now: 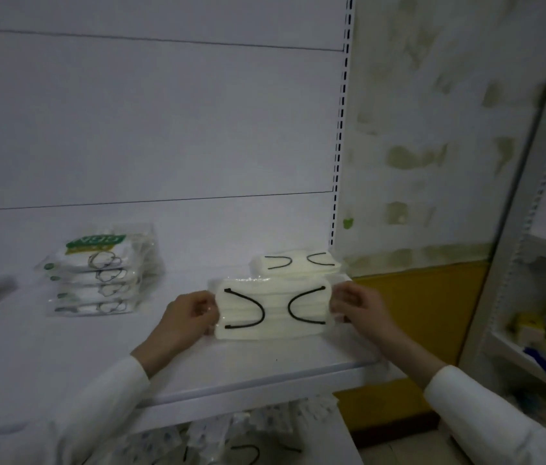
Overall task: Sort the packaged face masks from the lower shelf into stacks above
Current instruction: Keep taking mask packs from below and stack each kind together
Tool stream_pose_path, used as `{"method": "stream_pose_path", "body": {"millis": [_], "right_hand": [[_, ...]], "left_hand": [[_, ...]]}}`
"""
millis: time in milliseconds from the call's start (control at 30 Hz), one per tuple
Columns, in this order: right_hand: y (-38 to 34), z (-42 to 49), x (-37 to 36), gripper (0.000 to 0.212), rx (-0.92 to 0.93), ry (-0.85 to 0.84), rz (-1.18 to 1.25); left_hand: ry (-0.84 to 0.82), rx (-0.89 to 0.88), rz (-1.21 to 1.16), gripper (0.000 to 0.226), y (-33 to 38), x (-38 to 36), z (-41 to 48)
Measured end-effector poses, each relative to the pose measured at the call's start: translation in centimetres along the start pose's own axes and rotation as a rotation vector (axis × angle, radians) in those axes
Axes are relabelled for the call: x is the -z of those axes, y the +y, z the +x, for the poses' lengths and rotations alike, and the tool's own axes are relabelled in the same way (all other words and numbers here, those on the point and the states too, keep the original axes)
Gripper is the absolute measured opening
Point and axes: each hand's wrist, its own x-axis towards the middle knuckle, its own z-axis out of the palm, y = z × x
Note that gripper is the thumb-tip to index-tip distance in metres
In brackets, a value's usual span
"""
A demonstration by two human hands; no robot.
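Partway through: left hand (191, 313) and right hand (355, 307) pinching the ends of a cream mask pack (273, 310) at the upper shelf's (265, 367) right end, before the matching stack (298, 263); green-labelled stack (100, 276) farther left; more packs (231, 441) waiting below.

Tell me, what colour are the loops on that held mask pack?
Black loops, seen in head view.

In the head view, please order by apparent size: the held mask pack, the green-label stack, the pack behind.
1. green-label stack and held mask pack: about alike, the pack nearer, so unranked.
2. rear pack: smallest, also farther.
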Motion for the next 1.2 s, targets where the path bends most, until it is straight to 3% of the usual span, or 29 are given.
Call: {"method": "stream_pose_path", "body": {"millis": [233,400,667,1200], "right_hand": [[-0.6,7.0,3.1,0.028,-0.027,0.164,-0.020],[-0.4,14.3,5.1,0.027,-0.052,0.252,-0.231],[3.6,20.2,4.4,0.014,-0.078,0.095,-0.458],[5.0,20.8,3.3,0.018,-0.059,-0.033,-0.609]], "left_hand": [[0.110,0.063,-0.195,0.017,3.2,-2.9,7.8],[0.219,0.051,-0.113,0.020,5.7,-6.4,13.7],[0.238,0.068,0.185,0.010,3.6,-10.2,17.7],[0.211,0.108,0.257,0.014,2.7,-9.4,17.3]]}}
